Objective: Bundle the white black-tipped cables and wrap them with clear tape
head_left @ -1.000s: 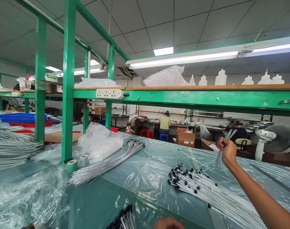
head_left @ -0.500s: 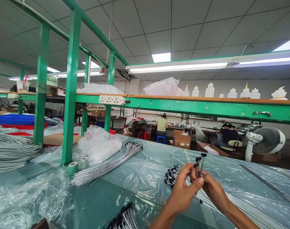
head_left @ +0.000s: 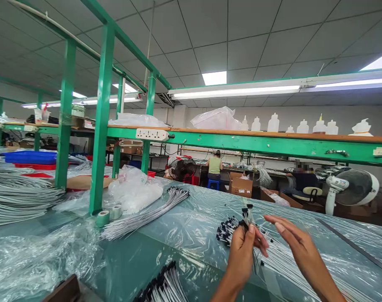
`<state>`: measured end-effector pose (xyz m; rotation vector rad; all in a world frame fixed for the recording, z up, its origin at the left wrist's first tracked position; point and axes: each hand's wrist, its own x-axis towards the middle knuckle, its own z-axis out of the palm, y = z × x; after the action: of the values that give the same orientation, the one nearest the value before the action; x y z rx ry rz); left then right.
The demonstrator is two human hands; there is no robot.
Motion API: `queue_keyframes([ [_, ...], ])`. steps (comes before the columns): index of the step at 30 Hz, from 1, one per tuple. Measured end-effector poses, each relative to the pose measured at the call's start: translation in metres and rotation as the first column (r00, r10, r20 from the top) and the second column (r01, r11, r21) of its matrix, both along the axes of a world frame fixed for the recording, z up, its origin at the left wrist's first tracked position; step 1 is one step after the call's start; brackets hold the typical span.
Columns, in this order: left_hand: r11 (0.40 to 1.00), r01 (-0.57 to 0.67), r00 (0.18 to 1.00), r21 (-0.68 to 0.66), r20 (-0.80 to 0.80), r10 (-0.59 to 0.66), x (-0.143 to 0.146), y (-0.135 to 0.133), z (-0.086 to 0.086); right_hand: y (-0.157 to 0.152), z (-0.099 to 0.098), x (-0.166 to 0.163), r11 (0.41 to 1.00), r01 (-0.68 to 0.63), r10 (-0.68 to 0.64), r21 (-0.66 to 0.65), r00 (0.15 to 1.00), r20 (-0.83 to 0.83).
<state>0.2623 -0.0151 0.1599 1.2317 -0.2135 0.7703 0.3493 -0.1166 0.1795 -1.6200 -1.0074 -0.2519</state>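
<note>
My left hand is closed around a few thin cables with black connectors, whose ends stick up above the fingers. To its right, my right hand is off the cables, its fingers stretched out and nothing in them. Behind and beneath both hands lies a bundle of white cables, its black connector ends heaped just left of my left hand. Another bunch of black-tipped cables shows at the bottom edge.
A tied cable bundle rests mid-table near tape rolls and clear plastic bags. Green posts carry a shelf with squeeze bottles. A metal strip lies at right. Two people sit farther back.
My right hand has let go of the cables and moved right, its fingers opening. My left hand keeps hold of the cables and has shifted slightly left. The view has turned a little.
</note>
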Motion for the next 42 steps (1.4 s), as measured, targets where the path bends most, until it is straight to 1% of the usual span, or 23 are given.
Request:
queue_keyframes([
  [2,0.997,0.069,0.996,0.037,-0.057,-0.066,0.001,-0.003,-0.003,0.007,0.012,-0.009,0.995,-0.063,0.068,0.080,0.995,-0.068],
  [4,0.995,0.087,0.993,0.054,-0.081,-0.082,0.001,-0.006,-0.005,0.016,0.020,-0.019,0.982,-0.158,0.169,0.099,0.979,-0.117],
  [6,0.994,0.088,0.992,0.060,-0.092,-0.082,0.000,-0.008,-0.005,0.024,0.024,-0.025,0.974,-0.199,0.215,0.111,0.963,-0.165],
  [7,0.995,0.085,0.992,0.056,-0.095,-0.079,0.000,-0.008,-0.005,0.026,0.024,-0.026,0.972,-0.189,0.213,0.138,0.959,-0.187],
  [9,0.998,0.059,0.995,0.032,-0.085,-0.056,-0.003,-0.007,-0.003,0.027,0.022,-0.024,0.950,-0.108,0.182,0.294,0.954,-0.238],
  [11,1.000,0.018,0.998,0.001,-0.063,-0.018,-0.004,-0.005,-0.002,0.026,0.020,-0.021,0.866,-0.018,0.201,0.501,0.928,-0.313],
  [12,1.000,0.005,0.998,-0.009,-0.057,-0.006,-0.005,-0.003,-0.002,0.025,0.019,-0.020,0.828,0.005,0.229,0.561,0.910,-0.346],
  [13,1.000,-0.001,0.998,-0.009,-0.059,0.001,-0.005,-0.003,-0.002,0.024,0.019,-0.021,0.820,0.001,0.257,0.572,0.893,-0.370],
  [15,1.000,0.013,0.997,0.027,-0.081,-0.011,-0.003,-0.001,-0.003,0.024,0.021,-0.026,0.889,-0.098,0.293,0.448,0.873,-0.391],
  [17,0.997,0.025,0.994,0.073,-0.109,-0.017,-0.001,-0.001,-0.005,0.026,0.023,-0.033,0.951,-0.203,0.284,0.235,0.876,-0.391],
  [19,0.996,0.021,0.992,0.087,-0.128,-0.009,0.001,-0.002,-0.008,0.028,0.025,-0.038,0.963,-0.252,0.268,0.092,0.885,-0.380],
  [20,0.997,0.014,0.991,0.076,-0.135,-0.004,0.002,-0.002,-0.008,0.029,0.025,-0.039,0.970,-0.231,0.241,0.071,0.900,-0.363],
  [21,0.998,0.005,0.990,0.055,-0.141,0.003,0.002,-0.003,-0.009,0.029,0.025,-0.039,0.979,-0.186,0.203,0.081,0.920,-0.335],
  [23,1.000,-0.008,0.992,0.000,-0.127,0.008,0.001,-0.002,-0.008,0.027,0.023,-0.036,0.982,-0.052,0.100,0.179,0.957,-0.272],
  [25,0.999,0.006,0.996,-0.034,-0.085,-0.008,0.000,-0.001,-0.007,0.025,0.021,-0.031,0.955,0.056,0.025,0.292,0.963,-0.267],
  [26,0.999,0.022,0.998,-0.035,-0.064,-0.024,-0.001,0.000,-0.006,0.024,0.019,-0.028,0.943,0.065,0.035,0.326,0.956,-0.292],
  [29,0.999,0.037,0.999,-0.004,-0.037,-0.037,-0.002,0.000,-0.004,0.026,0.017,-0.024,0.951,-0.077,0.192,0.299,0.905,-0.380],
  [32,0.998,0.045,0.998,0.046,-0.052,-0.043,-0.002,0.001,-0.003,0.029,0.019,-0.027,0.945,-0.302,0.327,0.126,0.861,-0.390],
  [34,0.994,0.063,0.997,0.086,-0.056,-0.059,-0.002,0.002,-0.004,0.031,0.021,-0.029,0.921,-0.390,0.362,0.002,0.855,-0.372],
  [36,0.990,0.070,0.996,0.123,-0.061,-0.063,-0.003,0.004,-0.005,0.031,0.022,-0.028,0.910,-0.405,0.351,-0.085,0.864,-0.362],
  [38,0.986,0.093,0.993,0.136,-0.080,-0.083,-0.006,0.007,-0.005,0.030,0.022,-0.022,0.943,-0.324,0.283,-0.073,0.899,-0.334],
  [40,0.985,0.129,0.987,0.112,-0.112,-0.116,-0.010,0.011,-0.004,0.028,0.020,-0.015,0.984,-0.168,0.178,0.059,0.942,-0.284],
  [42,0.984,0.158,0.978,0.085,-0.154,-0.144,-0.013,0.016,-0.002,0.027,0.019,-0.009,0.976,-0.069,0.125,0.206,0.955,-0.270],
])
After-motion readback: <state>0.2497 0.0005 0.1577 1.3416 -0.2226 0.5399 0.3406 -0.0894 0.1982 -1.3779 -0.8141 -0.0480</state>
